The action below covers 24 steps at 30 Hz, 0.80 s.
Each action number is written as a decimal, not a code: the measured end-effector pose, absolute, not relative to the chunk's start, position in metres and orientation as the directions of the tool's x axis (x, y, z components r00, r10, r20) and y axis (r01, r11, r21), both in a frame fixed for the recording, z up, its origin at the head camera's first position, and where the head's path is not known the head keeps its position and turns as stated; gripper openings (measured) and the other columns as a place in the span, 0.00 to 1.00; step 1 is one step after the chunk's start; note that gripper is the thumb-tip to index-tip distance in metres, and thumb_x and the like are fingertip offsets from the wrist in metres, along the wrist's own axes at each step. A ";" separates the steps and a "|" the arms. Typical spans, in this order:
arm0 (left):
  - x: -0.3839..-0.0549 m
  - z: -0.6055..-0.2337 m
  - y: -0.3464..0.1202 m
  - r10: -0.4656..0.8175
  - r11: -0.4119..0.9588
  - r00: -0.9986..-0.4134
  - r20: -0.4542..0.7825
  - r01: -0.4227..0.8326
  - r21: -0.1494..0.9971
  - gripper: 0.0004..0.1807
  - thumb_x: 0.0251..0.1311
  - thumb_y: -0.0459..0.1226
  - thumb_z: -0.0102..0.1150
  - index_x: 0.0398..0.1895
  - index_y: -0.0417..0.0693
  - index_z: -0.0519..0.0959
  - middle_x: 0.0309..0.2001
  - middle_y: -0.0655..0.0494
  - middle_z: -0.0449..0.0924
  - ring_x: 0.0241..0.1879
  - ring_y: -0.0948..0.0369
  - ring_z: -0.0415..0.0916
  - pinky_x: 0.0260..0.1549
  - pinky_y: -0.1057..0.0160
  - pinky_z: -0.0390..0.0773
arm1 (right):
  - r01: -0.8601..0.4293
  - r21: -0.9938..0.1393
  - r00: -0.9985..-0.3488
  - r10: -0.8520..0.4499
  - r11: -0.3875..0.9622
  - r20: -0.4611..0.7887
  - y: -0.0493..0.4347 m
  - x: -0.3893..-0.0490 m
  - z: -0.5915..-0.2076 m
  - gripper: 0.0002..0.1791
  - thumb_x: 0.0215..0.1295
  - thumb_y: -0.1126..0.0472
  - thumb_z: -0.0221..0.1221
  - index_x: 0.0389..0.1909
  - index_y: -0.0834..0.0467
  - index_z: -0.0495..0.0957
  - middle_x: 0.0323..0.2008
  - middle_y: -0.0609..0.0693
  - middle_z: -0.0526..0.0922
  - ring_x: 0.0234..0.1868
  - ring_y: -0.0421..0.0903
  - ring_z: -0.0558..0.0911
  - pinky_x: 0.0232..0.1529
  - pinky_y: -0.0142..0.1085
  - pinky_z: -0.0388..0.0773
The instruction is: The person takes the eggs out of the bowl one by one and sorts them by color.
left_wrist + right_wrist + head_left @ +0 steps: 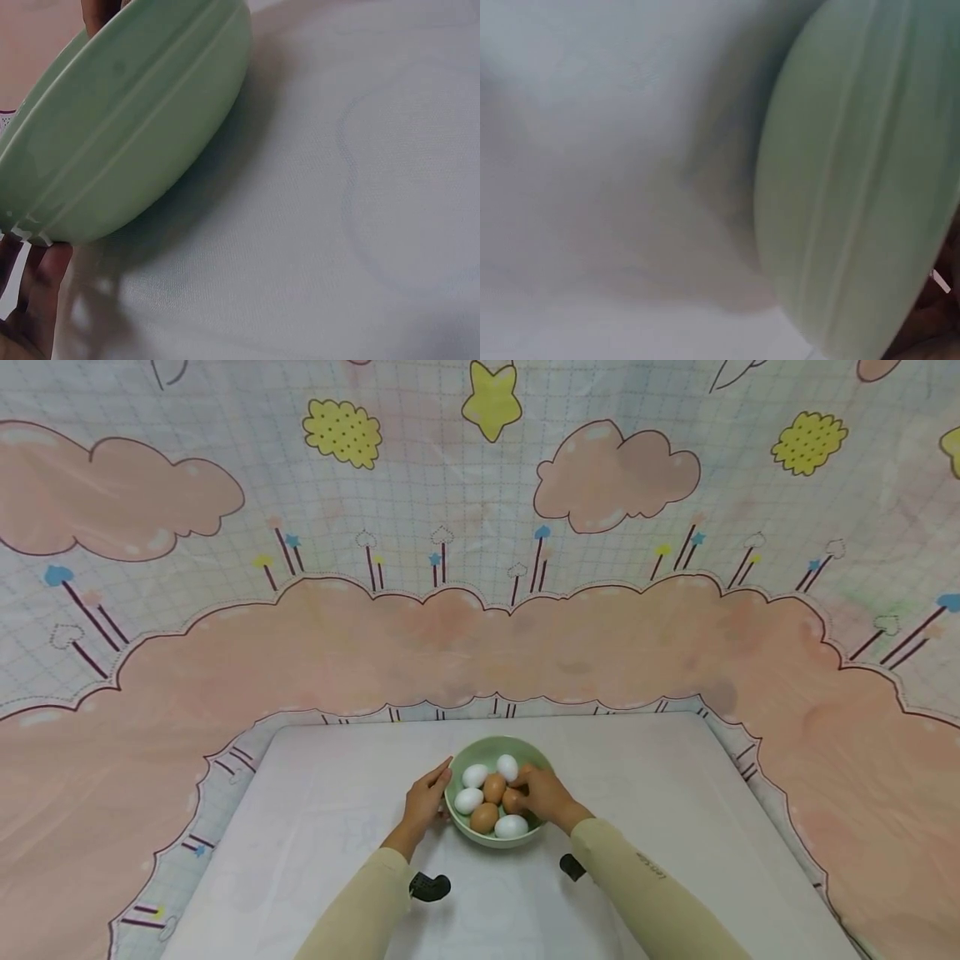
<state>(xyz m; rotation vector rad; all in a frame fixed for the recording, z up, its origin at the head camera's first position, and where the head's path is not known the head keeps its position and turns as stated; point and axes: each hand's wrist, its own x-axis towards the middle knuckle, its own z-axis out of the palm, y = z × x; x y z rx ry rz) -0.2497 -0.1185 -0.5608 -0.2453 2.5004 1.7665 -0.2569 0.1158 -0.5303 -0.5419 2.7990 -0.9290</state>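
Observation:
A light green bowl [459, 823] stands on the table with several white eggs [511, 827] and several brown eggs [483, 817] inside. My left hand [424, 797] grips the bowl's left side; the left wrist view shows fingers [46, 289] against the bowl's outer wall [150, 127]. Over the right rim reaches my right hand [547, 795], its thumb and fingertips pinching a brown egg [512, 801] at the right of the bowl. Another brown egg [527, 769] is partly hidden behind this hand. The right wrist view shows mostly the bowl's outside [847, 187], with the hand dark at the edge.
A white cloth covers the table [337, 777]. Behind it hangs a patterned curtain [480, 643] with clouds and stars. Black wrist straps or camera parts [431, 887] stick out beside both sleeves.

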 end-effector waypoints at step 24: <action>-0.248 -0.563 -0.116 -0.104 0.315 -0.985 -0.139 -0.165 0.935 0.23 0.73 0.50 0.49 0.68 0.60 0.72 0.68 0.46 0.70 0.44 0.55 0.77 0.21 0.66 0.79 | -0.001 -0.820 -0.957 -0.239 0.573 -0.166 0.132 -0.265 -0.508 0.21 0.58 0.54 0.70 0.50 0.61 0.84 0.48 0.54 0.86 0.50 0.49 0.81 0.48 0.39 0.80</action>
